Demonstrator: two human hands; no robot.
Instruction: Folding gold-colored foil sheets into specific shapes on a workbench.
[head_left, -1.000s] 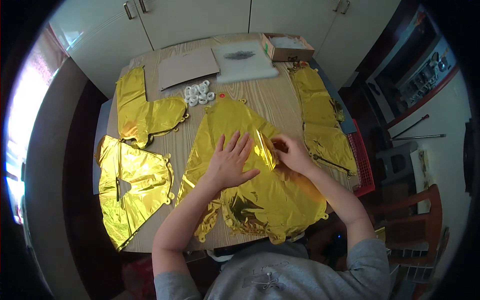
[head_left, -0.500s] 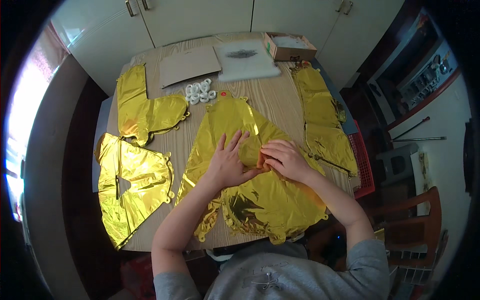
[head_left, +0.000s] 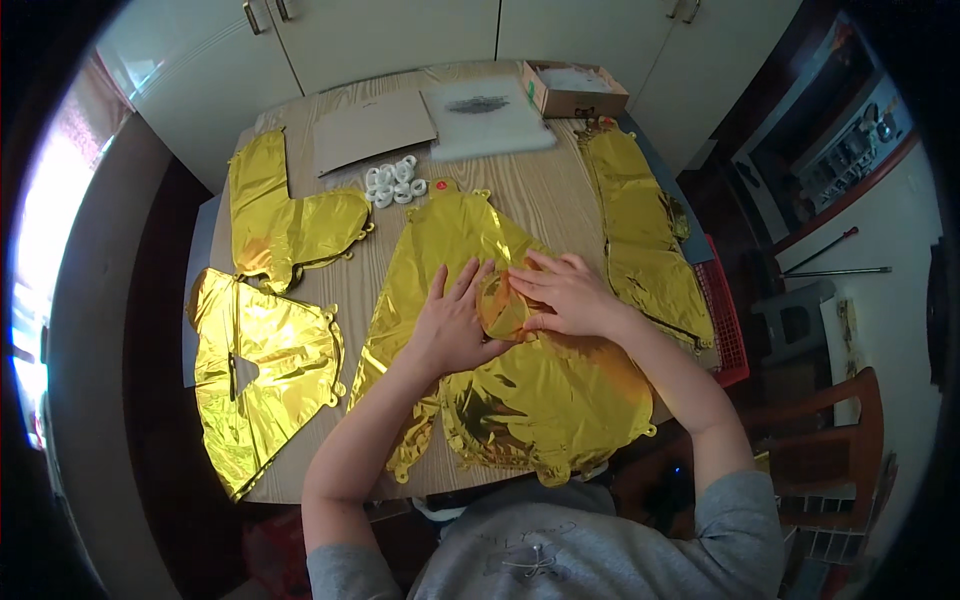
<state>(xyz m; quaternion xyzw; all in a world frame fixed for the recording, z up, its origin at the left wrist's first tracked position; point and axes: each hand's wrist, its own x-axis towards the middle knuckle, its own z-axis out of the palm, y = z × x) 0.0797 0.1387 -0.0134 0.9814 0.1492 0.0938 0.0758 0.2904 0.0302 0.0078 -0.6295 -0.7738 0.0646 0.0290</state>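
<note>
A deflated gold foil balloon [head_left: 560, 415] lies across the middle of the table in front of me. My left hand [head_left: 455, 318] rests flat on it with fingers spread. My right hand [head_left: 570, 298] is beside it, its fingers stretched out over the foil and pointing toward the left hand. Between the two hands a small piece of foil is folded up and shines orange. Its shape there is partly hidden by my fingers.
More flat gold foil balloons lie at the far left [head_left: 265, 210], near left [head_left: 270, 360] and right [head_left: 640, 210]. White ribbon rolls [head_left: 390, 182], a cardboard sheet [head_left: 375, 132], a translucent plastic pack [head_left: 490, 125] and an open box [head_left: 578, 98] stand farther back. A red basket [head_left: 728, 320] adjoins the right edge.
My right hand has shifted slightly left and up, its fingers going from a pinch to stretched out. The foil between my hands has spread wider. My left hand stays almost still.
</note>
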